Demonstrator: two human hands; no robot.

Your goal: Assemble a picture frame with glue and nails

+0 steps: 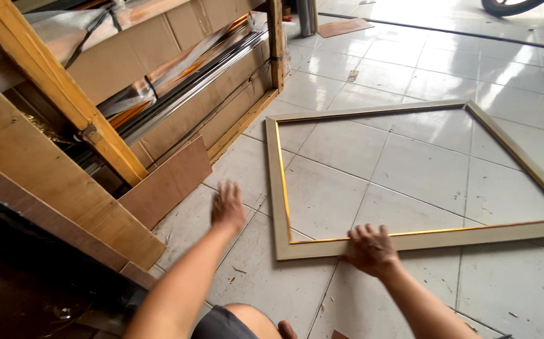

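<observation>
A large empty picture frame [275, 188], pale beige with a gold inner edge, lies flat on the white tiled floor. My right hand [370, 248] rests on its near rail, fingers curled over the inner gold edge, gripping it. My left hand [229, 204] hovers flat, fingers apart, over the floor tile just left of the frame's near left corner, blurred and holding nothing. My bare knee shows at the bottom edge.
A wooden rack [46, 81] at left holds long frame mouldings wrapped in cardboard and plastic. A brown board [168, 182] leans at its foot. A flat brown board [344, 27] lies far back. A tyre [510, 6] is at top right.
</observation>
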